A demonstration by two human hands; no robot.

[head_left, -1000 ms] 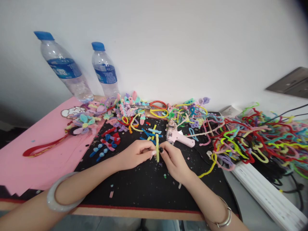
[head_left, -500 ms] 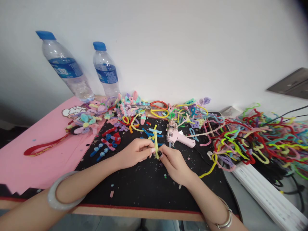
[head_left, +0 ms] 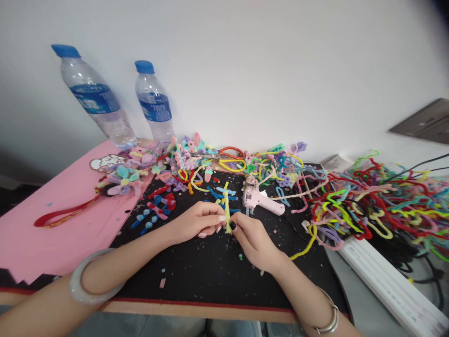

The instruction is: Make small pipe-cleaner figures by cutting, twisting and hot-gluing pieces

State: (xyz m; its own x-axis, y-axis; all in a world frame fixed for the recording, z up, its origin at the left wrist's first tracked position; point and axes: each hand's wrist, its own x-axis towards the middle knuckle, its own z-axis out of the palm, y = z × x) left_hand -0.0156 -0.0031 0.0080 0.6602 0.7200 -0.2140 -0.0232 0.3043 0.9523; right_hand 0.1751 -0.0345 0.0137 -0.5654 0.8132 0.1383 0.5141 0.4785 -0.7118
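Observation:
Between my two hands, a yellow pipe cleaner (head_left: 227,206) stands roughly upright above the black mat (head_left: 196,281). My right hand (head_left: 250,238) pinches its lower end between thumb and forefinger. From the other side, my left hand (head_left: 201,220) has its fingers bent together against the same yellow piece. Just behind the fingertips lie short blue pipe cleaner pieces (head_left: 214,193). A pink glue gun (head_left: 261,200) rests to the right of them. Red and blue twisted pipe cleaner shapes (head_left: 154,213) lie left of my left hand.
Scissors (head_left: 231,159) with red and yellow handles lie among pipe cleaner flowers at the back. Two water bottles (head_left: 154,103) stand against the wall. A large tangle of pipe cleaners (head_left: 379,201) and a white power strip (head_left: 393,285) are at right. Pink paper (head_left: 70,206) covers the left.
My left hand's lower fingers have loosened and spread slightly downward. My right hand keeps its pinch, and the yellow pipe cleaner stays in nearly the same place.

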